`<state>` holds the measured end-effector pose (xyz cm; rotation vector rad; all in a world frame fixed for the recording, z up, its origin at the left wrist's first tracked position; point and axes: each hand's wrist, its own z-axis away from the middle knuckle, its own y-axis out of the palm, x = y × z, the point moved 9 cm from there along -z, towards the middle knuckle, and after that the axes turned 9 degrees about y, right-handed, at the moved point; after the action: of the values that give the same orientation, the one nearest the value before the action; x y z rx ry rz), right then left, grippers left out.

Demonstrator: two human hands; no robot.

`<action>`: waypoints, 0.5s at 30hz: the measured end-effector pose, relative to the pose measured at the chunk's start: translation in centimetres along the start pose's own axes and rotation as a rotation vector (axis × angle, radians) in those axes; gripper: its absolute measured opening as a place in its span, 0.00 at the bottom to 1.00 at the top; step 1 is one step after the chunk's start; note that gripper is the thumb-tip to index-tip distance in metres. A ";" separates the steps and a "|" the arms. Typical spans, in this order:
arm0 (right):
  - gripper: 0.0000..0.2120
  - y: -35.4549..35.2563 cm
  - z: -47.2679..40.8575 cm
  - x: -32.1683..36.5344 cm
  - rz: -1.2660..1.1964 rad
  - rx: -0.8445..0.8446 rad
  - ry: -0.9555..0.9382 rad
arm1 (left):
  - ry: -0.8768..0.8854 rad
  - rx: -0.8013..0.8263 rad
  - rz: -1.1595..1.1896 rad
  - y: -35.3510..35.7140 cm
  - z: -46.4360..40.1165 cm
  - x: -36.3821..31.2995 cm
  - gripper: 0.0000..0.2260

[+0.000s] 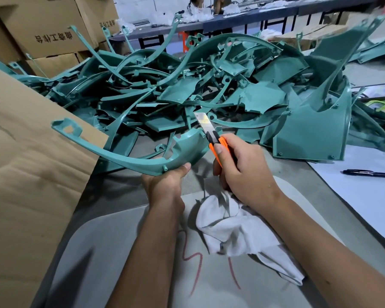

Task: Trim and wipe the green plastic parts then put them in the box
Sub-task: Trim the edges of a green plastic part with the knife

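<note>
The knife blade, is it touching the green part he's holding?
Cannot tell. In the head view the knife blade overlaps the green part at its edge, but no contact or gap shows plainly.

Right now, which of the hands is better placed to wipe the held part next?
Right. The right hand grips the orange knife and the white cloth hangs beneath it; the left hand holds the green part.
</note>
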<state>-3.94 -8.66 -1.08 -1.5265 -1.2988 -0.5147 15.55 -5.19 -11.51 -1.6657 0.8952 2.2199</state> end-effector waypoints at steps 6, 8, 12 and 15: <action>0.15 -0.3 -0.2 -0.4 -0.013 0.011 0.046 | 0.004 -0.030 -0.010 0.0 0.0 0.0 0.31; 0.15 -0.2 -0.2 -0.5 -0.031 0.016 0.055 | 0.008 -0.023 -0.007 0.1 0.0 0.1 0.32; 0.14 0.4 -0.7 -2.7 -0.091 0.118 0.230 | 0.003 0.025 0.048 0.2 -0.2 -0.2 0.32; 0.15 -0.1 -1.1 -3.9 -0.017 0.108 0.285 | 0.012 0.020 0.051 0.3 -0.3 -0.5 0.31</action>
<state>-5.03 -11.42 -3.83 -1.3013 -1.1011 -0.6375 15.87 -5.50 -10.99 -1.6671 0.9708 2.2285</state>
